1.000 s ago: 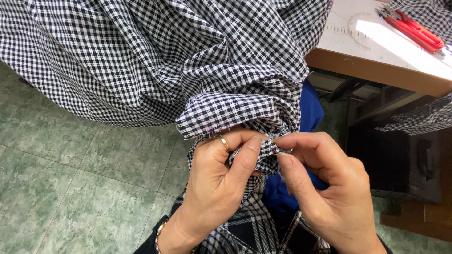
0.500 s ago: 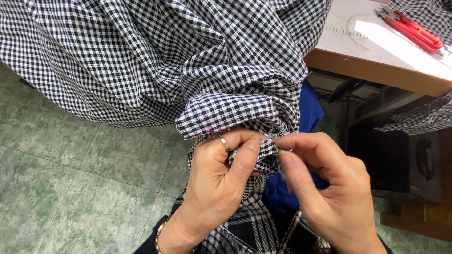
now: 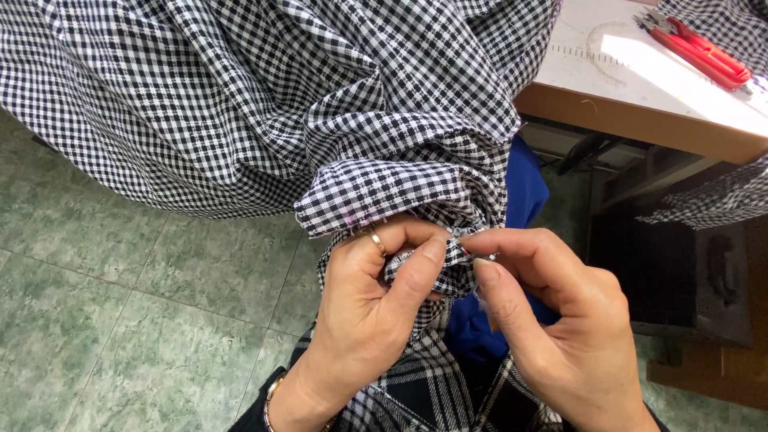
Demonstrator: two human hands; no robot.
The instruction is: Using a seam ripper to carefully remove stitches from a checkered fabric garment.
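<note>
A large black-and-white checked cloth (image 3: 280, 104) hangs bunched across the upper half of the head view, with a folded edge gathered just above my hands. My left hand (image 3: 372, 320), a gold ring on one finger, pinches a fold of that cloth between thumb and fingers. My right hand (image 3: 560, 336) faces it, thumb and forefinger closed on the same fold at a small point where something thin and metallic seems to show; I cannot tell what it is. Both hands touch at the fingertips.
A wooden table (image 3: 640, 120) with a white top stands at the upper right, red-handled pliers (image 3: 696, 48) lying on it. Blue fabric (image 3: 520, 208) sits behind the hands. More checked cloth (image 3: 712, 200) hangs at the right. Green tiled floor (image 3: 104, 320) lies to the left.
</note>
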